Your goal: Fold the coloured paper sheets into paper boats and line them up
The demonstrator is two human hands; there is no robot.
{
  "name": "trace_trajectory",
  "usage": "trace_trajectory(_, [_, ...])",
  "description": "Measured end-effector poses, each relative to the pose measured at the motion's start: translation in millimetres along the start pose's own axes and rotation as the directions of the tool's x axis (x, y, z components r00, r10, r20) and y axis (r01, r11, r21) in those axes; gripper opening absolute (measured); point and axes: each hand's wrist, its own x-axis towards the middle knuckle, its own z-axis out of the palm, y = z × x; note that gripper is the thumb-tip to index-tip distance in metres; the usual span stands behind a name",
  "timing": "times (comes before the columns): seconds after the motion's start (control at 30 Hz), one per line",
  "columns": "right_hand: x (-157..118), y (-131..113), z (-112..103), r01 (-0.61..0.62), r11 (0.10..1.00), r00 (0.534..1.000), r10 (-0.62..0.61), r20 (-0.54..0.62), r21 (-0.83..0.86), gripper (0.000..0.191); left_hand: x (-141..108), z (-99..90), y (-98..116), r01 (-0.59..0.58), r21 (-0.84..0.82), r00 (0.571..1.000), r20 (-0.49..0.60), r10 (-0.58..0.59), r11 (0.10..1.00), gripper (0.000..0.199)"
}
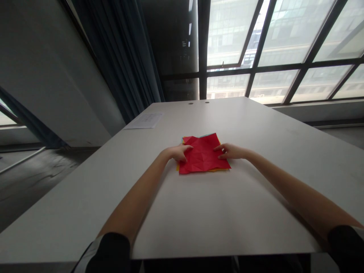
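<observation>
A creased square of red paper [202,154] lies on the white table in front of me, with fold lines across it. Edges of yellow paper [217,170] and a light blue sheet [207,135] peek out from underneath. My left hand [178,152] rests at the left side of the red paper, thumb and fingers apart on its surface. On the opposite side, my right hand [232,151] touches the right edge, its fingertips over the paper and its thumb spread from them. The parts of the sheets under my hands are hidden.
A printed white sheet [146,120] lies near the table's far left edge. Two round cable holes sit at the far end of the white table [182,216]. Beyond are a dark blue curtain [122,49] and large framed windows [273,41].
</observation>
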Motion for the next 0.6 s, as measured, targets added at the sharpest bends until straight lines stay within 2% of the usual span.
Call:
trace_trajectory(0.07, [1,1,2,0.007,0.997,1.000,-0.008,-0.015,-0.082,0.053,1,2.4,-1,0.045,0.047,0.999,-0.006,-0.044,0.998,0.082])
trace_trajectory(0.1, [1,2,3,0.004,0.994,1.000,-0.007,-0.027,-0.113,0.055,1,4.0,0,0.067,0.100,0.997,-0.046,-0.063,0.993,0.080])
trace_trajectory(0.2, [1,4,4,-0.006,0.984,0.998,-0.004,-0.057,-0.180,0.062,-1,11.2,12,0.140,0.307,0.959,-0.279,-0.052,0.941,0.062])
trace_trajectory(0.27, [0,3,4,0.017,0.977,0.998,-0.029,-0.055,-0.212,0.062,-4,17.7,25,0.125,0.408,0.921,-0.386,0.047,0.904,0.042])
trace_trajectory(0.3, [-1,1,4,0.033,0.971,0.998,-0.046,-0.053,-0.236,0.059,-5,21.2,31,0.069,0.444,0.918,-0.379,0.118,0.893,0.036])
trace_trajectory(0.37, [-2,-3,4,0.022,0.949,0.995,-0.052,-0.089,-0.314,0.050,-6,28.2,40,-0.096,0.476,0.931,-0.267,0.248,0.874,0.034])
trace_trajectory(0.43, [-1,-7,5,-0.054,0.907,0.982,-0.028,-0.188,-0.419,0.043,-5,34.7,43,-0.223,0.444,0.928,-0.176,0.328,0.868,0.047])
trace_trajectory(0.53, [6,-12,8,-0.122,0.826,0.965,-0.031,-0.262,-0.550,0.041,-2,42.6,38,-0.245,0.362,0.944,-0.123,0.307,0.899,0.078])
trace_trajectory(0.6, [14,-13,10,-0.114,0.792,0.970,-0.041,-0.240,-0.600,0.036,0,46.2,32,-0.213,0.328,0.959,-0.111,0.262,0.920,0.085])
